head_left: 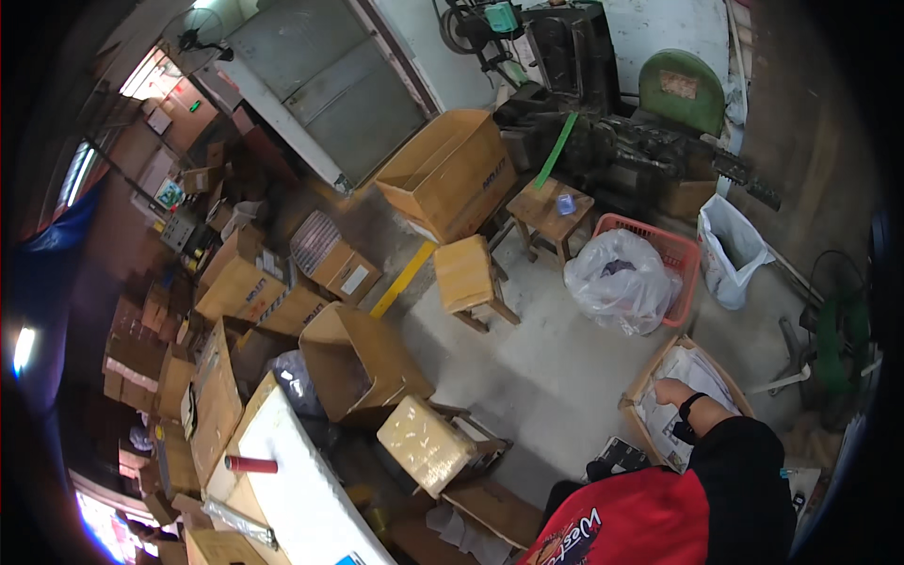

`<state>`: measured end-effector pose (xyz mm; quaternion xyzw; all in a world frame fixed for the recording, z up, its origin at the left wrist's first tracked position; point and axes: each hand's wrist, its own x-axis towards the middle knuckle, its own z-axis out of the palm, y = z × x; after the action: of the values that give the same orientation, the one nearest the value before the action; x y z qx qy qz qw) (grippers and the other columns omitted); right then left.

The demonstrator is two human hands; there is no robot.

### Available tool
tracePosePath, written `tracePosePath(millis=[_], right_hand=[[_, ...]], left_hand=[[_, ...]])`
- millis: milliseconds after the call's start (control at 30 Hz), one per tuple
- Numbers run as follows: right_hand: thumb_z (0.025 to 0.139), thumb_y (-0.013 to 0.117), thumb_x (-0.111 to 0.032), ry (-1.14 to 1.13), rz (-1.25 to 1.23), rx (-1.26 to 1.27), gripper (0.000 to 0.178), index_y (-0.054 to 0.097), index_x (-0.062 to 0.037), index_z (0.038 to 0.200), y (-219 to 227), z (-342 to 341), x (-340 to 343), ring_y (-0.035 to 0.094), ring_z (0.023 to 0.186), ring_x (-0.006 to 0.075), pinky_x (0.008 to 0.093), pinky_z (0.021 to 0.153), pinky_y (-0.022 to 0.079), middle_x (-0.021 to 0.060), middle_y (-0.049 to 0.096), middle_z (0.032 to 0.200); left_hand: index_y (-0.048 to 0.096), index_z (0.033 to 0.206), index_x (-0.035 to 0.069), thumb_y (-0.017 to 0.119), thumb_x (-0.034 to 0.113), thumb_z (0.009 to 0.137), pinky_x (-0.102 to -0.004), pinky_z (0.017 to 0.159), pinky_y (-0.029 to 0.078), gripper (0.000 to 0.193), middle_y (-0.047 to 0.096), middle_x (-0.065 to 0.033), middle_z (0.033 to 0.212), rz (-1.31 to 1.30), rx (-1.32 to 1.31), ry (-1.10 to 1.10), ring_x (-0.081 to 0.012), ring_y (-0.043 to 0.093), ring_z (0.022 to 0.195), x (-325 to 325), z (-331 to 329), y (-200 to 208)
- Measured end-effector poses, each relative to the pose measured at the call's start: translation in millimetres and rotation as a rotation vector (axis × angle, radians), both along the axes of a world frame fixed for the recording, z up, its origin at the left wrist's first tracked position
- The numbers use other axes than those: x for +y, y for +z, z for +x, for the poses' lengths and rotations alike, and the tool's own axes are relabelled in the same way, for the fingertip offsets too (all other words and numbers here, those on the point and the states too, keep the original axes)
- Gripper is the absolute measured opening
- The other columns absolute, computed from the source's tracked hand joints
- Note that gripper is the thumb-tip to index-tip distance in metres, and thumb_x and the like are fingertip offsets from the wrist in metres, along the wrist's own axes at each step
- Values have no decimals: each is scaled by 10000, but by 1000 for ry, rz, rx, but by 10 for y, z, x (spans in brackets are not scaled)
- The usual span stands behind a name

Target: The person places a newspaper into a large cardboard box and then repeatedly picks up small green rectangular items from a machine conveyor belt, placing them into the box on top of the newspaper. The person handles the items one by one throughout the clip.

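Observation:
My right hand, with a black band on its wrist, reaches over an open cardboard box on the floor at the lower right. Its fingers look curled together. They are at the white sheets that lie inside the box, some of which seem printed. What the fingers hold, if anything, is too small to make out. My right arm, in a black sleeve, covers part of the box's near side. My left hand is not in view.
Beyond the box stand a red plastic basket with a clear bag and a white sack. Wooden stools and large cartons are further left. A white-topped table is at lower left; dark machinery stands behind.

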<state>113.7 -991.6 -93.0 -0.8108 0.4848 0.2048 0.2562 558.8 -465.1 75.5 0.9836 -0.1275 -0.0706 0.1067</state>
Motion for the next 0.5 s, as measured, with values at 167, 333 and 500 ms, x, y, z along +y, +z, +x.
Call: tracePosePath(millis=[167, 333, 500], right_hand=[[639, 559, -177, -80, 45, -53, 229, 667, -58, 802, -305, -34, -376, 608, 779, 341, 414, 693, 483, 180, 630, 831], [650, 580, -209, -299, 123, -12, 269, 668, -50, 849, -563, -172, -562, 613, 778, 333, 387, 716, 487, 179, 633, 843], [668, 541, -234, -265, 84, 171, 263, 674, -52, 804, -1013, -393, -750, 591, 832, 340, 385, 749, 475, 184, 626, 873]], left_hand=[[487, 1147, -67, 513, 185, 856, -335, 851, 407, 385, 573, -207, 1055, 78, 228, 68, -288, 549, 936, -298, 618, -270], [496, 1082, -78, 476, 107, 823, -357, 786, 393, 319, 569, -196, 977, -669, 279, 111, -285, 532, 867, -1974, 1613, -893], [603, 991, -12, 547, 168, 803, -338, 688, 490, 267, 640, -187, 888, -163, 289, -821, -288, 633, 777, -4808, 2116, -1035]])
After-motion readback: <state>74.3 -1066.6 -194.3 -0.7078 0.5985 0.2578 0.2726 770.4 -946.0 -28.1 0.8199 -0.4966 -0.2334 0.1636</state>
